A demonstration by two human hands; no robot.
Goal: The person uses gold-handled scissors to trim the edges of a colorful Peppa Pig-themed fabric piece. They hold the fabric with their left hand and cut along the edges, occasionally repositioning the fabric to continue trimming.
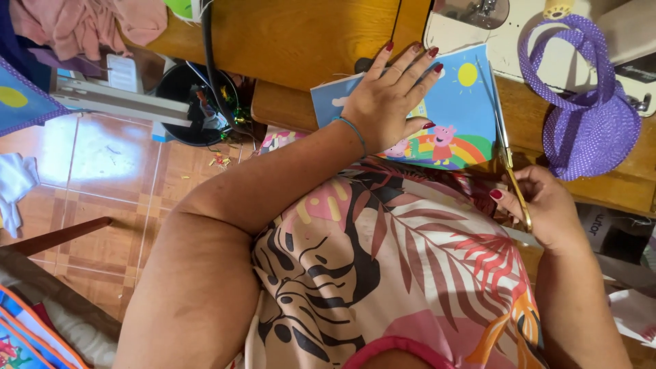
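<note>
My left hand (391, 96) lies flat, fingers spread, on a blue cartoon-print fabric piece (465, 113) with a sun, a rainbow and a pink pig figure, pressing it onto the wooden table (301, 37). My right hand (540, 201) grips the gold handles of a pair of scissors (502, 130). Their long blades run up along the fabric's right edge.
A purple dotted fabric bag (588, 116) lies at the right, partly on a white sewing machine (519, 27). Pink cloth (89, 24) is piled at top left. A black bin (195, 102) stands on the tiled floor (89, 198). More printed blue fabric (27, 342) sits at bottom left.
</note>
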